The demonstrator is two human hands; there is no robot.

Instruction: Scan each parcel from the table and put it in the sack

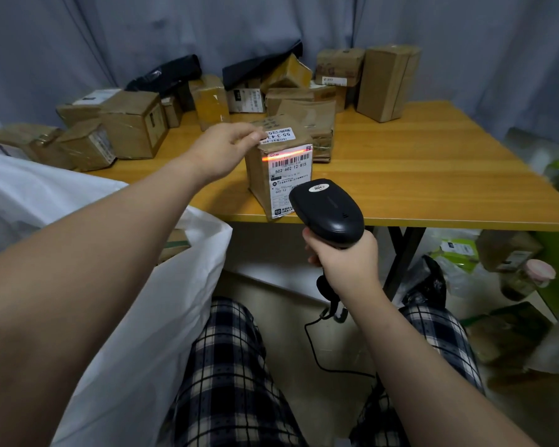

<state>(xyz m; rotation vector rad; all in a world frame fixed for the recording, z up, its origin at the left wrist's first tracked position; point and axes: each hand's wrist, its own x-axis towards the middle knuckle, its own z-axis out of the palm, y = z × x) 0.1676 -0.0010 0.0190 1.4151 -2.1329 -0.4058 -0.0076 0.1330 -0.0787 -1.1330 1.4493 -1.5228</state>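
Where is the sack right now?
In the head view, the white sack sits at lower left, under the left arm, just off the front edge of the table.

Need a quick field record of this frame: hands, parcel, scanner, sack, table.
left hand: holds parcel by its top
parcel: upright at table front edge, label facing scanner
right hand: grips scanner, aimed at label
beam: red line across barcode
sack: white, open, beside left arm, box inside
table: more parcels piled at back
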